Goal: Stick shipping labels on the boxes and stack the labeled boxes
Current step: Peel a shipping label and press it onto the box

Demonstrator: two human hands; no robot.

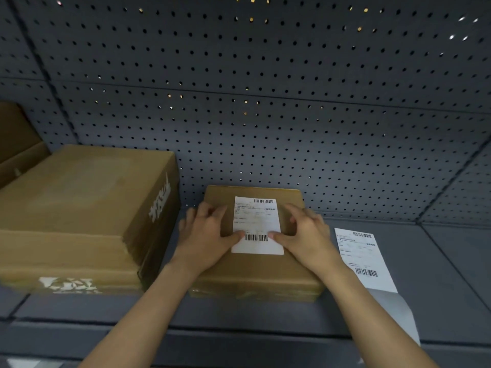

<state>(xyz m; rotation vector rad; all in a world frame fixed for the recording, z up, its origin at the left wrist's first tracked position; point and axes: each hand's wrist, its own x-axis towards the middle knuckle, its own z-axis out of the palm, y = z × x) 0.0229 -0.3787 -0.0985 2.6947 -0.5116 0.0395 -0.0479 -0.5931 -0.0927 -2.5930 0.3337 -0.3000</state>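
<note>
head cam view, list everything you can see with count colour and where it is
small box: one, brown cardboard, centre of the shelf
stuck label: one, white with black barcodes, on top of the small box
loose label: one, white with barcodes, flat on the shelf to the right of the small box
large boxes: two, brown with white print, stacked at the left
far-left box: one, brown, cut off by the frame edge
shelf: one, dark grey, under everything
pegboard panel: dark grey, perforated, behind the shelf
left hand: on the small box, thumb pressing the stuck label's left edge
right hand: on the small box, thumb pressing the stuck label's right edge
</note>
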